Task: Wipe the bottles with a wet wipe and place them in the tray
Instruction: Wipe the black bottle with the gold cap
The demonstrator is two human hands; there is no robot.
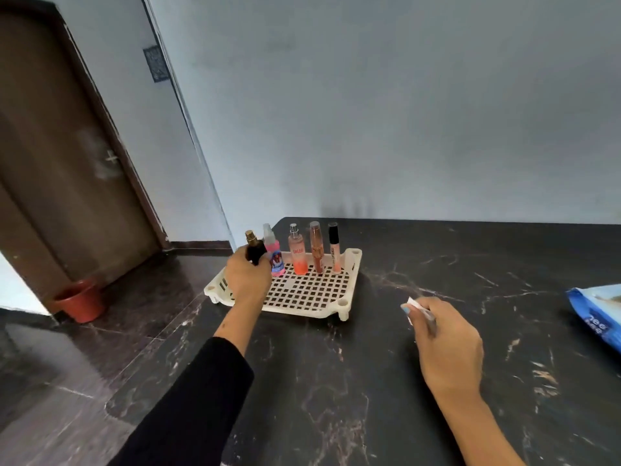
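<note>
Dark marble table (437, 264), left hand (247, 275) gripping black bottle (256, 251) over tray (349, 264), right hand (448, 344) pinching wipe (412, 304)

A brown door (57, 169) stands beside a red pot (80, 302) on the floor.

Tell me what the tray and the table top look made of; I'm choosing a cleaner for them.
The tray looks like moulded cream plastic with a matt finish: a thin grid of square holes and rounded corner posts. The table top looks like polished black stone, perhaps marble, or a laminate copy: pale veins and a soft sheen.
</note>
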